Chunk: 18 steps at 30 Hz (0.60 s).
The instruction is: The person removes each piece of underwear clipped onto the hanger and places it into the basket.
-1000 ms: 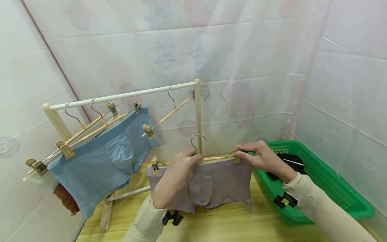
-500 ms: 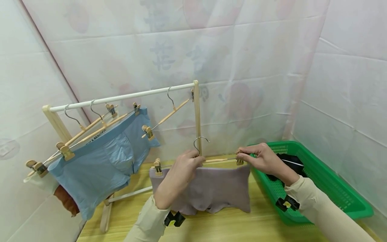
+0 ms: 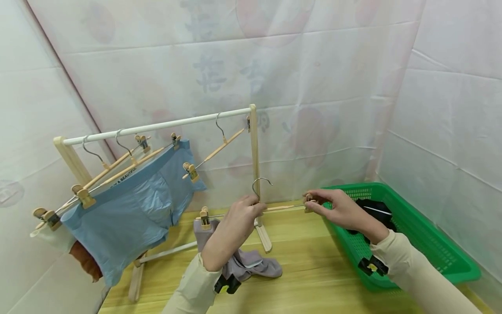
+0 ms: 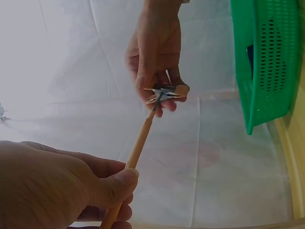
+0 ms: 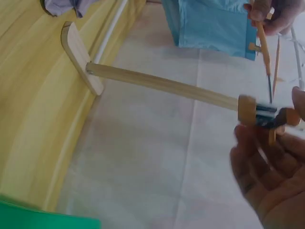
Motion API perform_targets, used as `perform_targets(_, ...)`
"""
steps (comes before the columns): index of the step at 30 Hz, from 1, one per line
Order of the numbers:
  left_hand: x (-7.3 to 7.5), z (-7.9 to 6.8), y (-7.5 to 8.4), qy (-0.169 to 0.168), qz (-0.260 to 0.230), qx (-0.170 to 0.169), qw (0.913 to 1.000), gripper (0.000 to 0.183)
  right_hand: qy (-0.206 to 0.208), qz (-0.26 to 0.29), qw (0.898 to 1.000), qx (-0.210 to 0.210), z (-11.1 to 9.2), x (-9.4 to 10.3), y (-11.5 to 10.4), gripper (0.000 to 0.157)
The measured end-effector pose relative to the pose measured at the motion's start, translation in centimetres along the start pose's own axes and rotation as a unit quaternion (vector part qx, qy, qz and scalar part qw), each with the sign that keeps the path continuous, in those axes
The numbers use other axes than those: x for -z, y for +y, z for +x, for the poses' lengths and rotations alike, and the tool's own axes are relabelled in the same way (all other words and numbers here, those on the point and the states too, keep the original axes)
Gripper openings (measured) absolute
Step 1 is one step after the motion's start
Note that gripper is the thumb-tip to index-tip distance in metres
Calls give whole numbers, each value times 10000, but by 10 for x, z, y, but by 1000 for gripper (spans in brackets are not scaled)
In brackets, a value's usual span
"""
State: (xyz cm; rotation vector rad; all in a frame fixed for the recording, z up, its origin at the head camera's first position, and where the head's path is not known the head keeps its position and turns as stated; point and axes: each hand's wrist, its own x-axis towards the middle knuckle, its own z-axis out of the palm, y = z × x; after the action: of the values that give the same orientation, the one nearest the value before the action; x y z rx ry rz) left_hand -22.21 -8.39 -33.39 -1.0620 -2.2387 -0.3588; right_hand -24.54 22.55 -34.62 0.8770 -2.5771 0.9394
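My left hand [image 3: 237, 226] grips the wooden bar of a clip hanger [image 3: 280, 208] just under its metal hook. At the bar's right end, my right hand [image 3: 347, 213] holds a hanger clip [image 5: 248, 110] between thumb and fingers, with no cloth in that clip. Mauve boxer briefs [image 3: 256, 265] hang from the left clip [image 3: 205, 219], and their loose side lies crumpled on the table, partly hidden behind my left forearm. The left wrist view shows the bare bar running from my left fingers to the right clip.
A wooden rack [image 3: 255, 148] at the left carries blue boxer briefs [image 3: 129, 205], white and brown garments, and a bare clip hanger [image 3: 219, 148]. To the right, a green basket [image 3: 427, 235] holds dark clothing [image 3: 374, 211]. Everything stands on a wood-patterned table [image 3: 313, 270].
The mauve boxer briefs came out of the right clip, and that side dropped onto the table. Their left end stays clipped. Both hands have kept nearly the same place on the hanger.
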Motion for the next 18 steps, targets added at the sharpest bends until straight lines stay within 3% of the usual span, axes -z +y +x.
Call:
perform_targets(5,0,2,2,0,101,16,9999,20,301,-645,9969,340,4,-3,-17,40)
perform_targets(10,-2,3,4,-22,220,5,9998,16,674,-1335,9837,994,9,-9,-34,38)
perform_targets(18,-2,2,9,-89,271,14,9996,19,622,-1598,9719,1612,17,-25,-57,33)
